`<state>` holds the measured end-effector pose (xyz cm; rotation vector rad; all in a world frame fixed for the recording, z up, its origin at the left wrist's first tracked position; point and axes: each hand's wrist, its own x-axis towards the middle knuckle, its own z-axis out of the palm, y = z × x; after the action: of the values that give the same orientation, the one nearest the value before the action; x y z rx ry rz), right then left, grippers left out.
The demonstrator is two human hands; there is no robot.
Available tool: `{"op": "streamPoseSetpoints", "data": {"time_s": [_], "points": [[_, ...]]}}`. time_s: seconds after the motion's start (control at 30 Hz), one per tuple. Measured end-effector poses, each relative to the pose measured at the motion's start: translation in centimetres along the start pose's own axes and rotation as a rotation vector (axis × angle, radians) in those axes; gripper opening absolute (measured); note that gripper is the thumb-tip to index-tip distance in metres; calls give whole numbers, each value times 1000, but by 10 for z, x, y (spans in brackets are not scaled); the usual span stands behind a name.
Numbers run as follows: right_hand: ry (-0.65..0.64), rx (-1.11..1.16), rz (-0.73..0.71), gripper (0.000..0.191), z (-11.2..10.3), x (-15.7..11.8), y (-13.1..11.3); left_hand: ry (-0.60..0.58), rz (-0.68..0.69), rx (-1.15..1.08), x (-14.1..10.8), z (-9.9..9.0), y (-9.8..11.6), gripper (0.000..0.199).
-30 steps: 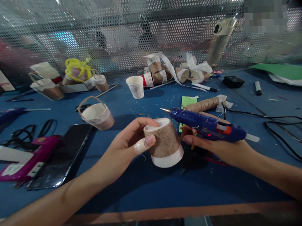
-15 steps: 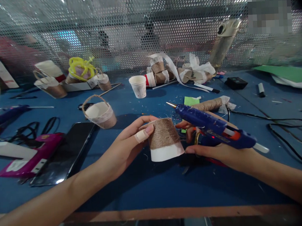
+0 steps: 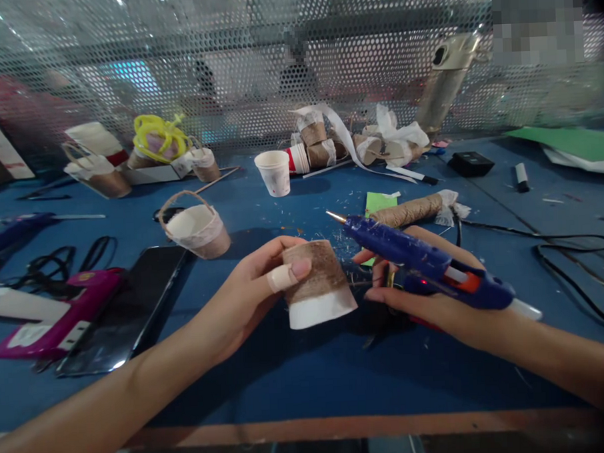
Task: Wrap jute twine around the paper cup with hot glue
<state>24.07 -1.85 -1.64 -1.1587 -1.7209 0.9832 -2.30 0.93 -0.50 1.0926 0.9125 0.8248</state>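
Observation:
Between the thumb and fingers of my left hand (image 3: 264, 281) is an upside-down paper cup (image 3: 317, 279), tilted a little. Brown twine wraps most of it, and a white band shows bare at the lower rim. A bandage covers part of the left thumb. My right hand (image 3: 409, 282) is closed around a blue glue gun (image 3: 397, 246), its metal tip pointing left above the cup. A short strand of twine seems to run from the cup to the right fingertips. Something dark lies under the right hand, mostly hidden.
A small twine-wrapped basket (image 3: 199, 231) and a black phone (image 3: 130, 301) lie to the left, near a purple device (image 3: 65, 313). Farther back are a white paper cup (image 3: 273, 173), a roll of twine (image 3: 406, 212) and a black box (image 3: 472, 164). A cable (image 3: 557, 242) trails at right.
The cup has shifted slightly left and turned in my left hand, opening a gap to my right fingers. The glue gun has moved slightly left and down.

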Motion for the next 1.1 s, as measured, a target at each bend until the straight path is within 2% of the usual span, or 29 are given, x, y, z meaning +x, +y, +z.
{"op": "streamPoseSetpoints", "data": {"time_s": [0.1, 0.17, 0.27, 0.43, 0.6, 0.73, 0.93, 1.1], "points": [[129, -84, -67, 15, -4, 7, 6, -8, -13, -22, 1, -2, 2, 31], [231, -121, -119, 9, -5, 11, 9, -18, -19, -34, 0, -2, 3, 28], [347, -160, -120, 9, -8, 14, 11, -33, -17, -49, -1, -1, 3, 24], [434, -177, -165, 14, -10, 15, 6, -54, -39, -26, -3, 0, 3, 23], [386, -215, -286, 12, -7, 11, 1, -18, -52, 55, -2, 0, 2, 22], [348, -200, -373, 16, -4, 7, -1, -60, -113, 29, -1, 2, 1, 26], [319, -290, -372, 19, -3, 5, -2, -138, -128, -76, -1, 4, -2, 22], [286, -252, -308, 26, -3, 0, 2, -92, -156, 23, -4, 6, 0, 33]]}}
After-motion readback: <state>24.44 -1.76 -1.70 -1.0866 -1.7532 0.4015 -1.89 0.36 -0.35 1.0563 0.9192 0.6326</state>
